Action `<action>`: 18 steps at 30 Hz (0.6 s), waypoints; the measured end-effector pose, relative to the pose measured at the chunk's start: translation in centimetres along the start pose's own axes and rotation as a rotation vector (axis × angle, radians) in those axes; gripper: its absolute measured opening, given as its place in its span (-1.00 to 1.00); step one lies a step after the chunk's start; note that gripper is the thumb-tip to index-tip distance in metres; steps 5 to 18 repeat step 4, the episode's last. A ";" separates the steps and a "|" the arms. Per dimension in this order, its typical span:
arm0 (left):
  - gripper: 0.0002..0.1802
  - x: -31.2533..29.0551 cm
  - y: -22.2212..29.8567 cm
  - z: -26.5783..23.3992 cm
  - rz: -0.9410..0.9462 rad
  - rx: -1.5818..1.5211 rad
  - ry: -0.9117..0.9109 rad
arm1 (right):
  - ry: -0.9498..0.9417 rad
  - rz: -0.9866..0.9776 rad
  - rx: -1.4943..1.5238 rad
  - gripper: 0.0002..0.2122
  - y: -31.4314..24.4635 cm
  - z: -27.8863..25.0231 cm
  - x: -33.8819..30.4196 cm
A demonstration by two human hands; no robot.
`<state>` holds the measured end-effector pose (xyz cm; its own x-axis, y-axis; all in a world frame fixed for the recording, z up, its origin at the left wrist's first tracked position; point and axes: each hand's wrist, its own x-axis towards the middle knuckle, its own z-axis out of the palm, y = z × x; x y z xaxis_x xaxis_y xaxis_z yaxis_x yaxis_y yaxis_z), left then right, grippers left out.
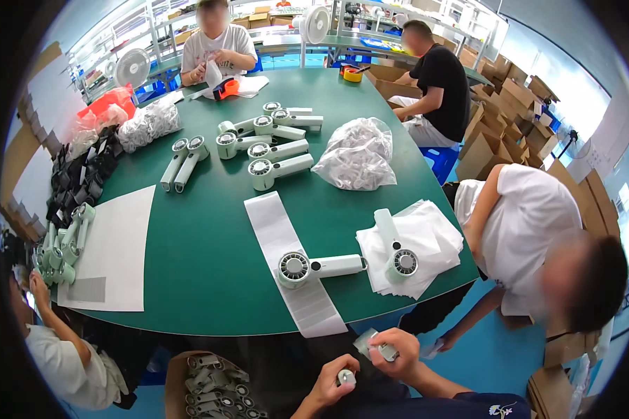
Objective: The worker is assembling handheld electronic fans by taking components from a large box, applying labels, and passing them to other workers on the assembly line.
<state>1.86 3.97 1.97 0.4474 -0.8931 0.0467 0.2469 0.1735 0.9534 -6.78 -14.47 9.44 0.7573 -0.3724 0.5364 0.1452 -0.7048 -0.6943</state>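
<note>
Below the table's near edge, my left hand [332, 380] is closed around a pale green cylinder [346, 378], of which only the round end shows; it resembles a fan handle. Close by on the right, my right hand [398, 349] grips a pale grey-green piece [386, 353], mostly covered by the fingers. Something flat and translucent [364, 343] sticks out beside it. On the table in front, a handheld fan [294, 268] lies across a long white label sheet [279, 227]. Another handheld fan [402, 262] rests on a stack of white sheets [437, 248] to its right.
Several fans [260, 171] and a bag of white items [358, 153] occupy the green table [203, 258]. A carton of fans [178, 380] stands lower left. A co-worker [531, 237] bends down at right; others sit left and across. Black items [84, 171] lie at left.
</note>
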 end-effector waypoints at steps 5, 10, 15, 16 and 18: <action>-0.37 0.9 -1.6 -0.1 -0.020 0.166 0.023 | 0.012 0.082 0.047 -0.79 0.8 0.6 -1.0; -0.37 0.9 -1.6 -0.1 -0.020 0.166 0.023 | 0.012 0.082 0.047 -0.79 0.8 0.6 -1.0; -0.37 0.9 -1.6 -0.1 -0.020 0.166 0.023 | 0.012 0.082 0.047 -0.79 0.8 0.6 -1.0; -0.37 0.9 -1.6 -0.1 -0.020 0.166 0.023 | 0.012 0.082 0.047 -0.79 0.8 0.6 -1.0; -0.37 0.9 -1.6 -0.1 -0.020 0.166 0.023 | 0.012 0.082 0.047 -0.79 0.8 0.6 -1.0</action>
